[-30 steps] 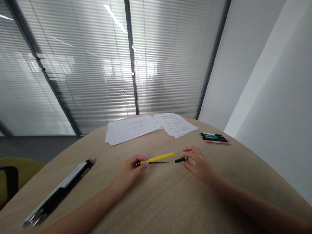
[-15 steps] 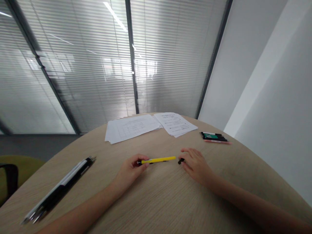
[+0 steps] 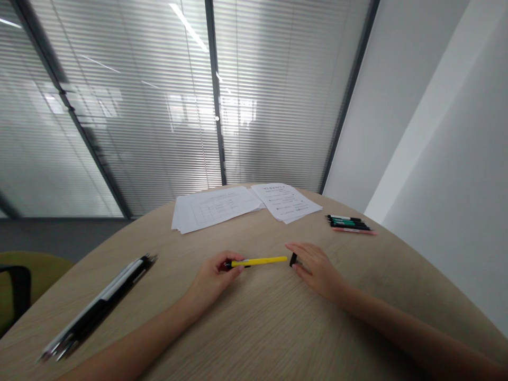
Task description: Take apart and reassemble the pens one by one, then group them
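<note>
My left hand point(image 3: 214, 275) is closed around the black end of a yellow pen point(image 3: 265, 260), thumb and fingers pinching it just above the table. The pen's yellow end points right, toward my other hand. In my right hand point(image 3: 317, 269), a small black pen cap point(image 3: 293, 259) sits between the thumb and the curved fingers. A narrow gap separates the cap from the yellow tip. Part of the pen's black end is hidden inside my left fingers.
On the left of the wooden table point(image 3: 254, 328) lies a bundle of white and black pens point(image 3: 99, 304). Black, green and pink pens point(image 3: 351, 224) lie at the right. Printed sheets point(image 3: 218, 207) and more papers point(image 3: 286, 201) rest at the far edge. A green chair point(image 3: 47, 272) stands left.
The black cap has turned more upright between my right fingers, and that hand has shifted slightly left with its forefinger reaching further out. My left hand and the yellow pen have barely moved.
</note>
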Tool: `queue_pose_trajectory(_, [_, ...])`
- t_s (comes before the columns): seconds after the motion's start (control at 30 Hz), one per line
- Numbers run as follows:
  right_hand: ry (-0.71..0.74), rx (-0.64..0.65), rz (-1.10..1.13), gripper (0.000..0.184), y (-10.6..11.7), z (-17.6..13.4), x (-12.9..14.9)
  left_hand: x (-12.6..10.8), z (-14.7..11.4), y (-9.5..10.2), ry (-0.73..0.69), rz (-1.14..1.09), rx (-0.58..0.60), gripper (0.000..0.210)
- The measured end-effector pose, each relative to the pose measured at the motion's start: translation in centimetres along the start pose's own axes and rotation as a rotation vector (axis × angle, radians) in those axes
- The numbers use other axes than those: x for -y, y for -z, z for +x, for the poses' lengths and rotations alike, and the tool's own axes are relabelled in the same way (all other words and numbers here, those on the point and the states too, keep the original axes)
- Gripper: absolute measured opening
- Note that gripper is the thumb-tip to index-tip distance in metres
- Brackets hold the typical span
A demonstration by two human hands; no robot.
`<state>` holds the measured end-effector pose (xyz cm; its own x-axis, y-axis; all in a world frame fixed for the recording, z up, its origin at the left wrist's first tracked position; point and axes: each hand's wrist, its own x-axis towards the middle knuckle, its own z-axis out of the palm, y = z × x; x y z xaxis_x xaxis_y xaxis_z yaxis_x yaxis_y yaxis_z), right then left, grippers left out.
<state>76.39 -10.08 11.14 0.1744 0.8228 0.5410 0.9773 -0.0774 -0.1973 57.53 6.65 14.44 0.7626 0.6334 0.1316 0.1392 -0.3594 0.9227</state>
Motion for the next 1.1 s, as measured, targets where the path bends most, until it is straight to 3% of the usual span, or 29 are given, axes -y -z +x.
queue_pose_trajectory(0.23, [0.040, -0.241, -0.017, 0.020, 1.8, 0.1, 1.5, 0.0, -0.2, 0.2, -0.160, 0.101, 0.029, 0.011])
queue_pose_trajectory(0.43, [0.146, -0.177, -0.002, 0.019, 2.3, -0.7, 3.4, -0.2, -1.0, 0.1, -0.419, 0.182, 0.081, 0.011])
queue_pose_trajectory(0.63, [0.197, -0.124, -0.002, 0.018, 1.8, -1.0, 3.9, -0.3, -1.5, 0.1, -0.517, 0.170, 0.166, 0.015])
queue_pose_trajectory(0.73, [0.246, -0.093, -0.042, 0.019, 1.6, -1.1, 4.0, -0.4, -1.5, -0.1, -0.427, 0.103, 0.126, 0.012])
queue_pose_trajectory(0.93, [0.293, -0.048, -0.049, 0.020, 1.2, -1.1, 4.0, -1.2, -1.4, -0.5, -0.033, -0.211, 0.044, 0.017])
queue_pose_trajectory(1.1, [0.262, -0.007, -0.024, 0.017, 1.3, -1.1, 3.9, -1.9, -1.0, 0.0, 0.064, -0.299, -0.054, 0.017])
